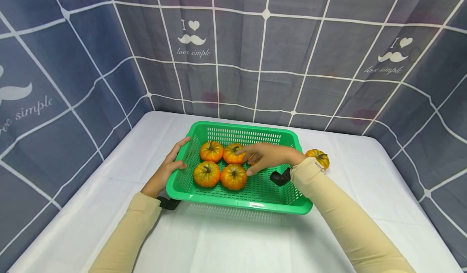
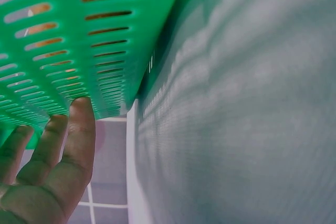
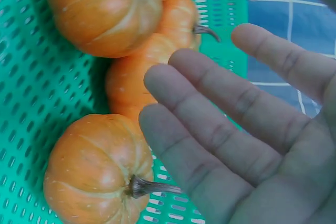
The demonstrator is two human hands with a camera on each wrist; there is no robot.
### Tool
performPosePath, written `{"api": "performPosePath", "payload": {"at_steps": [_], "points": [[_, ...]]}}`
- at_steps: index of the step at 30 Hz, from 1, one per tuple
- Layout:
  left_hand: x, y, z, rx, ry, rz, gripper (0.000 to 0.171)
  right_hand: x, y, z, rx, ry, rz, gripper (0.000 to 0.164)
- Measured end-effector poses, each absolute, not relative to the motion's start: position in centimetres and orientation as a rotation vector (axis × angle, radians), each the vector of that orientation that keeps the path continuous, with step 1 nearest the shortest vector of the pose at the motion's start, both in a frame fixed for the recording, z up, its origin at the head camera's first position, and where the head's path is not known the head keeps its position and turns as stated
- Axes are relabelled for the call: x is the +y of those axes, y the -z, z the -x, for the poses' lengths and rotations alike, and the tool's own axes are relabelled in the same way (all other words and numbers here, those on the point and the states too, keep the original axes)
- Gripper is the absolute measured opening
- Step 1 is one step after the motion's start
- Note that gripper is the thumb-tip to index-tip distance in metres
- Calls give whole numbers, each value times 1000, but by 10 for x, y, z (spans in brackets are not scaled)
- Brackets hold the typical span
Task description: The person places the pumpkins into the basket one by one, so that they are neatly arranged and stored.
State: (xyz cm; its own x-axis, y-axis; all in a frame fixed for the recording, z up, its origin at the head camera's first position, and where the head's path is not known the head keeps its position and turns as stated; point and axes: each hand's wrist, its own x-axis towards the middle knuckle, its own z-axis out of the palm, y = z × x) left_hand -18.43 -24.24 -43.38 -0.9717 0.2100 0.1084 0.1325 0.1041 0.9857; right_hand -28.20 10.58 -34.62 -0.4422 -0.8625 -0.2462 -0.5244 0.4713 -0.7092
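A green plastic basket (image 1: 233, 203) with slotted walls holds several small orange pumpkins (image 1: 206, 174). At its left end my left hand (image 1: 166, 169) grips the rim, thumb over the top. In the left wrist view, the fingertips (image 2: 81, 111) lie against the slotted outer wall. My right hand (image 1: 270, 156) reaches in over the right side, palm down above the pumpkins. Its fingers (image 3: 226, 129) are spread and loosely extended in the right wrist view, holding nothing. Beneath that hand another pumpkin (image 1: 253, 158) is partly hidden.
One more pumpkin (image 1: 317, 158) lies outside the basket, on the white tablecloth (image 1: 233, 244) to the right, partly behind my right wrist. Grey checked curtains (image 1: 240, 41) with white lines stand behind the table and along both sides.
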Motion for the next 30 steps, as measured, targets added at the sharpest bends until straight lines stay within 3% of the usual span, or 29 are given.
{"api": "performPosePath", "payload": {"at_steps": [18,23,30], "points": [[-243,435,186,2303,-2032,-353,93,137,341,284,1877,1169,1037,67],[-243,434,185,2301,-2031,-345,93,149,340,285,1843,1250,1039,74],[-243,434,185,2294,-2036,-349,93,165,339,284,1815,1354,1073,69]]}}
